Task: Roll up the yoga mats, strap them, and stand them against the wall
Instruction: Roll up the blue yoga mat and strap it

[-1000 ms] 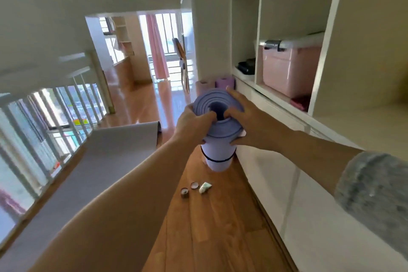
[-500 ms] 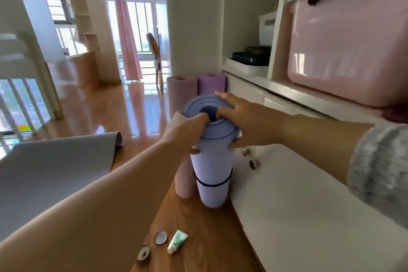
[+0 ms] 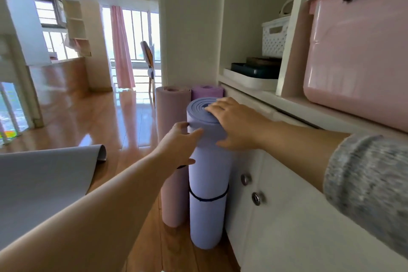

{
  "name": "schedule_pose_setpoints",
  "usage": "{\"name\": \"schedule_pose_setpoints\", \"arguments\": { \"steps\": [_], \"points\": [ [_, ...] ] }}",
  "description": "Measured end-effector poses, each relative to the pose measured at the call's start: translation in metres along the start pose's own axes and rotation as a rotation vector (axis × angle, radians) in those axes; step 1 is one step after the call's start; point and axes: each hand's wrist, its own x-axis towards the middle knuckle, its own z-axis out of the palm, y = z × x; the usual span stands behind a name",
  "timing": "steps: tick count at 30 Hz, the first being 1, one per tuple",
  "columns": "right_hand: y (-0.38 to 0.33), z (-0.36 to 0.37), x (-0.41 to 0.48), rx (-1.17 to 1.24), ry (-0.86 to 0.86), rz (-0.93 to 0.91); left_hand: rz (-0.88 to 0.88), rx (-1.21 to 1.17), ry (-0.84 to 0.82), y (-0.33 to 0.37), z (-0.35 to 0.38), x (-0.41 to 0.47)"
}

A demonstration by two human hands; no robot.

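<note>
Head view, step: standing the strapped lavender mat [image 3: 208,183] upright on the floor against the white cabinet [image 3: 287,227], beside the pink mat [image 3: 173,121].
Grip: right hand [image 3: 236,121] flat on top; left hand [image 3: 178,146] open, steadying its side.
Next: let go gently, then roll the grey mat [image 3: 44,179].

Both hands [image 3: 234,123] on upright lavender mat [image 3: 207,174].

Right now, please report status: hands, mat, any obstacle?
Left hand and right hand resting open on lavender rolled mat. Mat upright, strapped, beside white cabinet. Grey mat unrolled on floor. Nothing in the way.
</note>
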Motion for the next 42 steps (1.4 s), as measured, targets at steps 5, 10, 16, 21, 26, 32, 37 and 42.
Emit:
{"name": "schedule_pose_setpoints", "arguments": {
  "steps": [5,10,16,21,26,32,37,42],
  "points": [
    [0.011,0.016,0.036,0.03,-0.067,0.108,-0.028,0.008,-0.112,-0.004,0.005,0.024],
    [0.031,0.028,0.058,-0.017,-0.032,0.13,0.061,0.123,-0.051,-0.012,0.012,0.045],
    [0.043,0.042,0.073,-0.046,0.045,0.145,0.046,0.187,0.0,-0.023,0.008,0.057],
    [0.04,0.044,0.077,-0.179,0.071,0.167,-0.002,0.274,-0.019,-0.024,0.007,0.054],
    [0.033,0.048,0.072,-0.232,0.092,0.121,0.005,0.305,-0.044,-0.018,0.01,0.052],
    [0.029,0.049,0.067,-0.22,0.059,0.13,-0.009,0.306,-0.044,-0.016,0.008,0.051],
    [0.02,0.046,0.061,-0.209,0.052,0.068,0.016,0.318,-0.022,-0.016,0.001,0.053],
    [0.014,0.045,0.067,-0.098,0.069,0.105,0.016,0.298,-0.023,-0.02,-0.003,0.049]
  ]
}}
